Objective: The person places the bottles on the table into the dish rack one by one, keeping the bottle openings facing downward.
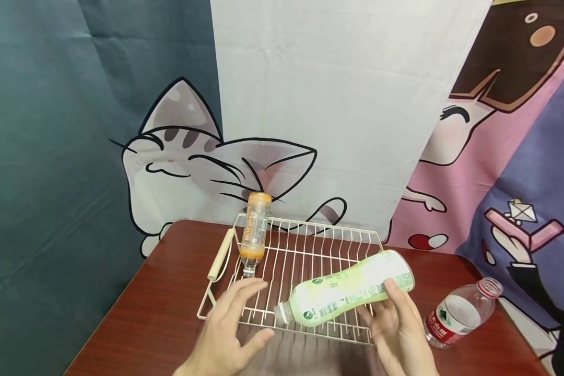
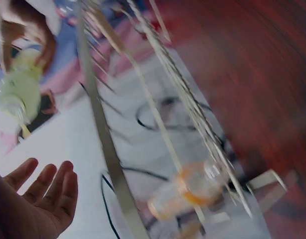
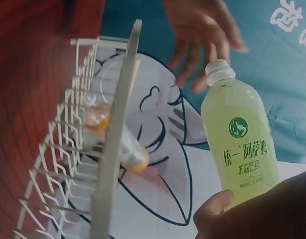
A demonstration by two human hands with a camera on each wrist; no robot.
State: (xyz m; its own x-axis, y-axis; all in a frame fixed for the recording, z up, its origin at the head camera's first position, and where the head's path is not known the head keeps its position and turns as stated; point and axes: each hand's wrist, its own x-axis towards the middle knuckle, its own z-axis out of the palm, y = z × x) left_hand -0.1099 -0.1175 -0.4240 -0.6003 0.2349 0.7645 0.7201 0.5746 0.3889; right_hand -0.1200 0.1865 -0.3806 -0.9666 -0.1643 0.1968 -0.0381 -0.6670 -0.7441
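Observation:
My right hand point(image 1: 399, 331) grips a pale green bottle point(image 1: 343, 292) near its base and holds it tilted over the wire rack, white-capped neck to the left. In the right wrist view the bottle point(image 3: 240, 144) shows a green leaf logo and Chinese characters. My left hand point(image 1: 227, 331) hovers just left of the cap, fingers spread and relaxed, apart from the bottle. The white wire rack point(image 1: 305, 256) sits on the table. A clear bottle with orange bands point(image 1: 256, 227) lies in its left part, neck toward me.
A clear bottle with a red label point(image 1: 462, 313) stands on the dark red table point(image 1: 150, 292) right of the rack. The rack has a cream handle point(image 1: 221, 254) on its left side. Behind the table hangs a printed cloth point(image 1: 329, 94) with a cartoon cat.

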